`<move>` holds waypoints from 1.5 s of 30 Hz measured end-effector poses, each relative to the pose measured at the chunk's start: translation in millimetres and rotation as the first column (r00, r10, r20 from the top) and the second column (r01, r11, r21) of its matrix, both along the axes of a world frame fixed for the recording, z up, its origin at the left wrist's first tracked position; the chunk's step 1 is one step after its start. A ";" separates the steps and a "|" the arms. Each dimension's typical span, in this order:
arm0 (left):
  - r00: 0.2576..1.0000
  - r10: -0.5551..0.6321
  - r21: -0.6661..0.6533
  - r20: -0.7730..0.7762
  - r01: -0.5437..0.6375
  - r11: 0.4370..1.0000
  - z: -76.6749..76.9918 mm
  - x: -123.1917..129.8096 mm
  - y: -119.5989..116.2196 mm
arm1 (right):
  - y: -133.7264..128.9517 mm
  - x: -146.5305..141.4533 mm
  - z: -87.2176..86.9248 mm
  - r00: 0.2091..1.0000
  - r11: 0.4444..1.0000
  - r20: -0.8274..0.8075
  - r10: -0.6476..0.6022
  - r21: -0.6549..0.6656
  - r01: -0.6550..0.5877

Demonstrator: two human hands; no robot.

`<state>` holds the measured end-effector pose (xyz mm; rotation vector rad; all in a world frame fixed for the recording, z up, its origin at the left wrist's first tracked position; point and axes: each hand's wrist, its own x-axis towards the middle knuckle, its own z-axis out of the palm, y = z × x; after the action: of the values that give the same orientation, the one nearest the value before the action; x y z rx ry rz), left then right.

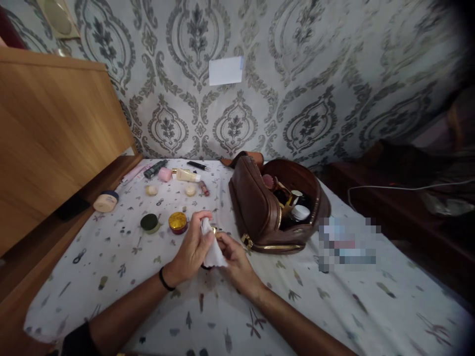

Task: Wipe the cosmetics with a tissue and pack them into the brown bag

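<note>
where hands (190,249) meet, white cloth (213,253) slants lengthwise, near end rightward

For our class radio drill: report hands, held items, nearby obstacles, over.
Left hand gripping white cloth. Right hand at small gold-coloured item, partly hidden. Open brown bag right of hands.

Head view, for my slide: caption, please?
Left hand holds white cloth, right hand touching it, beside open brown leather bag.
</note>
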<state>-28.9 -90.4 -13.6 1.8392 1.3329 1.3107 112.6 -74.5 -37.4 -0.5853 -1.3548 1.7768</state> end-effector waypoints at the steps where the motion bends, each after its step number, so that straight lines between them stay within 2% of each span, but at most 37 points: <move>1: 0.998 -0.039 0.033 -0.051 0.041 0.999 -2.3 -0.1 -0.3 | 1.8 0.5 1.3 0.999 0.998 -0.019 -0.034 -0.044 0.033; 4: 0.969 -0.107 0.131 -0.223 0.139 0.982 -7.8 0.5 0.5 | 7.1 3.0 3.8 0.985 0.976 -0.075 -0.155 -0.164 0.141; 9: 0.941 -0.140 0.072 -0.309 0.169 0.983 -12.1 2.3 3.3 | 11.5 5.0 2.9 0.972 0.935 -0.102 -0.213 -0.310 0.172; 12: 0.920 -0.140 0.086 -0.366 0.184 0.979 -11.9 -1.8 5.2 | 14.0 5.8 1.8 0.970 0.918 -0.084 -0.227 -0.350 0.184; 17: 0.940 -0.053 0.142 -0.338 0.106 0.984 -8.5 -13.4 11.0 | 19.0 8.4 0.2 0.979 0.935 -0.069 -0.191 -0.318 0.160; 24: 0.972 0.016 0.066 -0.234 -0.001 0.998 -8.8 -15.1 14.9 | 17.2 9.8 1.7 0.978 0.917 -0.034 -0.205 -0.357 0.179; 26: 0.979 -0.031 0.072 -0.201 0.047 0.996 -7.1 -13.1 13.9 | 16.2 10.0 3.6 0.977 0.929 -0.040 -0.212 -0.319 0.188; 29: 0.962 -0.200 0.085 -0.185 0.218 0.972 -3.7 -9.9 11.4 | 14.9 10.2 5.8 0.970 0.941 -0.027 -0.240 -0.252 0.226; 31: 0.948 -0.248 0.075 -0.197 0.267 0.961 -3.6 -8.2 10.1 | 14.5 10.1 5.1 0.968 0.947 -0.007 -0.252 -0.206 0.245; 34: 0.944 -0.212 0.047 -0.252 0.230 0.972 -7.1 -7.4 10.3 | 15.3 9.8 -0.6 0.966 0.957 0.009 -0.258 -0.137 0.257; 39: 0.931 -0.227 -0.042 -0.288 0.224 0.974 -8.4 -8.5 12.2 | 19.8 9.4 -10.9 0.956 0.945 0.035 -0.290 -0.145 0.292; 42: 0.940 -0.217 -0.115 -0.264 0.192 0.975 -2.9 -7.1 10.4 | 20.3 10.1 -7.6 0.964 0.954 0.062 -0.259 -0.138 0.266; 45: 0.953 -0.196 -0.139 -0.230 0.167 0.976 1.5 -6.2 8.4 | 18.3 10.8 0.4 0.955 0.944 0.058 -0.291 -0.144 0.297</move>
<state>-35.1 -82.0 -12.1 2.0340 1.2949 0.9154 123.4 -56.2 -36.9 -0.8601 -1.0954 1.6371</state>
